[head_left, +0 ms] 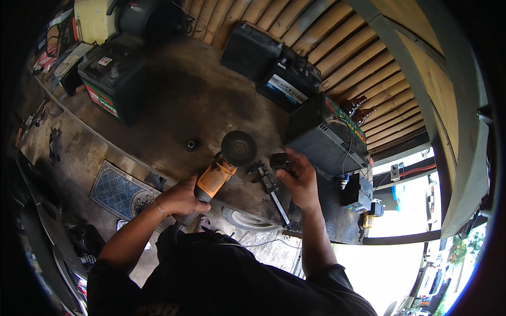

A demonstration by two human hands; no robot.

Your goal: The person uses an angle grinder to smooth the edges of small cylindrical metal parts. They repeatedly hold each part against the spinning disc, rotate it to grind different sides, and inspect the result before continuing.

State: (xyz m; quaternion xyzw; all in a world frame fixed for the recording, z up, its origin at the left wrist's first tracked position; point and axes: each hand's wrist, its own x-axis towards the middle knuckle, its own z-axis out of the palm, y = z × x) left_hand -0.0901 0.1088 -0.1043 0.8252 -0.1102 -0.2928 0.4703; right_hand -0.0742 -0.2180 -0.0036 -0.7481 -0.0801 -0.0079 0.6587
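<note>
My left hand (pixel 187 201) grips the orange and black angle grinder (pixel 213 180), whose dark disc (pixel 238 148) points away from me over the stained workbench (pixel 174 116). Right of the disc, my right hand (pixel 296 179) holds a small black object (pixel 279 160) between thumb and fingers; its exact kind is unclear. Just left of that hand lies a metal tool with a long steel bar (pixel 276 200), angled toward the bench's front edge. A small metal nut (pixel 191 144) sits on the bench left of the disc.
Several car batteries (pixel 109 79) stand left, back and right (pixel 316 137). Bamboo slats (pixel 379 73) line the back, with brown bottles (pixel 361 108) beside them. A black cylinder (pixel 147 18) is at the back left. A blue patterned mat (pixel 118 189) and a tyre (pixel 247 218) lie below the bench edge.
</note>
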